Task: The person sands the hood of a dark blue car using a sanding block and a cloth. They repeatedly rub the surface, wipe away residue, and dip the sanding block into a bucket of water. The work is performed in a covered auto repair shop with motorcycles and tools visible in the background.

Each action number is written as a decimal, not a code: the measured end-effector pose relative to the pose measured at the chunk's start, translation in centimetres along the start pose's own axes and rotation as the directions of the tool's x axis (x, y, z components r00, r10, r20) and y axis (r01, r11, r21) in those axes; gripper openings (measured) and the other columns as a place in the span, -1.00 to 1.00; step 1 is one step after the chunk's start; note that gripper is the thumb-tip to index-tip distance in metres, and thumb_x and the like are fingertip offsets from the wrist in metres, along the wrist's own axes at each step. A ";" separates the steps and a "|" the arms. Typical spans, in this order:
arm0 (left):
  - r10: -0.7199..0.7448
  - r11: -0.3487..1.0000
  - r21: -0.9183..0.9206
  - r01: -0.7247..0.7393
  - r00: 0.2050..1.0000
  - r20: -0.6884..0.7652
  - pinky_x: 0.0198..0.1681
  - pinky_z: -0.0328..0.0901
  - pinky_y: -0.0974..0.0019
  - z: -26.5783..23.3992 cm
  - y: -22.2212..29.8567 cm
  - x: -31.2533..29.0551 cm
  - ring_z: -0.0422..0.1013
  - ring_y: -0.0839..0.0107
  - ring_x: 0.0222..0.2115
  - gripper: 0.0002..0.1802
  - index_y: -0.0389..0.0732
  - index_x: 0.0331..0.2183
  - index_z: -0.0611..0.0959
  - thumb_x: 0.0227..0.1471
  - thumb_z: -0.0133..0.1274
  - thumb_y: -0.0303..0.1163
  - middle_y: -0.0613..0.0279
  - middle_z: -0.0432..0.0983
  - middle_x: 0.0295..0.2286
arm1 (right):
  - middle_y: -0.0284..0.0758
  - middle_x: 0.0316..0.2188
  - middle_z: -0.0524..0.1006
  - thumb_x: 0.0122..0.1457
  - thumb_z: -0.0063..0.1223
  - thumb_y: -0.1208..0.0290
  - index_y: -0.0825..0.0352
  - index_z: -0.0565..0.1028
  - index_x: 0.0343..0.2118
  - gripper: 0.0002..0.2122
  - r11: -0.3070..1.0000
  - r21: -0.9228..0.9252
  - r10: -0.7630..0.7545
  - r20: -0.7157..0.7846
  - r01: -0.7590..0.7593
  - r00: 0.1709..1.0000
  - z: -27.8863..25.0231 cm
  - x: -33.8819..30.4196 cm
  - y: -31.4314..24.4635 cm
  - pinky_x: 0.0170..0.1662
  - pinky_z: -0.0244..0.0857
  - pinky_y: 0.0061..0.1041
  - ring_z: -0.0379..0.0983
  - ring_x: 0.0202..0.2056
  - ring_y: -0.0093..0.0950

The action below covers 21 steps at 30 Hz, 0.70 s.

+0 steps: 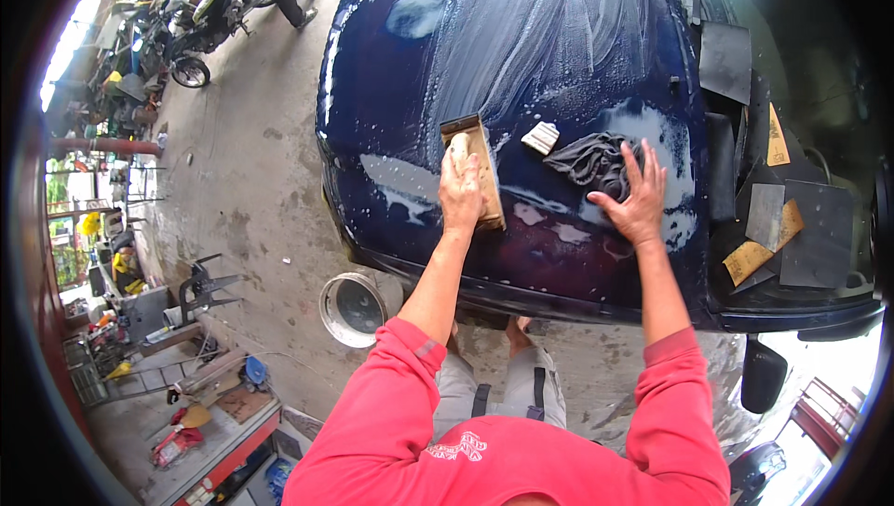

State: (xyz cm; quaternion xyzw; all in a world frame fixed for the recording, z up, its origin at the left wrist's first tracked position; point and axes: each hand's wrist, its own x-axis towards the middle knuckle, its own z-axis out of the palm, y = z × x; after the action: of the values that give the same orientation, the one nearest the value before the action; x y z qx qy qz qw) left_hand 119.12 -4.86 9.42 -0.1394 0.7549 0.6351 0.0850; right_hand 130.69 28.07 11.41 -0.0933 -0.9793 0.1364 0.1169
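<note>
While clasping the wooden sanding block (491, 184) in the left hand (460, 191), inward from the near edge of the blue car hood (382, 115), press flat and evenly; note the right hand (637, 204) spread at crumpled black cloth (585, 161).

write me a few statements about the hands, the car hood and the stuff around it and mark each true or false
1. The left hand holds a long block on the car hood. True.
2. The right hand is closed around the long block. False: it is open, its fingers spread, at the edge of a dark cloth.
3. A round pale bucket stands on the floor. True.
4. The hood is dry all over. False: wet, whitish streaks run across it.
5. A motorcycle shows at the upper left. True.
6. Both sleeves are blue. False: the person's sleeves are red.
</note>
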 end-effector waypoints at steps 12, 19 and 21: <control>0.374 0.910 -0.283 -0.304 0.896 0.238 0.06 0.41 0.33 -16.7 2.8 -10.3 0.41 0.37 -0.02 -0.27 -0.16 0.34 0.53 0.25 0.36 -0.17 0.20 0.46 0.09 | -0.27 -0.13 0.59 0.01 0.25 0.59 0.36 0.59 -0.11 -0.68 0.669 0.728 0.200 0.017 -0.149 0.980 -10.0 -6.7 -22.5 0.12 0.37 -0.42 0.53 -0.05 -0.36; 0.194 0.259 -0.827 0.499 0.812 0.551 0.32 0.33 -0.26 -28.3 -2.9 -12.5 0.41 -0.05 0.27 0.25 0.03 0.56 0.03 0.14 0.18 0.46 -0.05 0.27 0.40 | -0.01 0.49 0.25 0.07 0.53 -0.08 0.14 0.36 0.47 -0.08 0.695 0.718 -0.458 0.416 0.025 0.785 -5.0 -7.6 -42.8 0.49 0.12 -0.06 0.18 0.48 -0.01; 0.082 0.263 -0.845 0.465 0.862 0.500 0.24 0.43 -0.23 -33.8 -7.8 -12.3 0.56 -0.06 0.12 0.16 -0.06 0.51 0.14 0.17 0.25 0.32 -0.15 0.39 0.32 | 0.01 0.54 0.14 0.14 0.46 -0.13 0.15 0.29 0.51 -0.08 0.755 0.637 -0.514 0.430 0.154 0.742 -1.0 -7.7 -45.1 0.50 0.08 -0.04 0.13 0.50 0.05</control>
State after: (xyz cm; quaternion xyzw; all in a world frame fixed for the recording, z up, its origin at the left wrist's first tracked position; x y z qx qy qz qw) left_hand 134.94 -38.01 11.89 -0.1051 0.1600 0.9527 0.2360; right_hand 131.53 -15.95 23.85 0.1784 -0.8803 0.4160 -0.1423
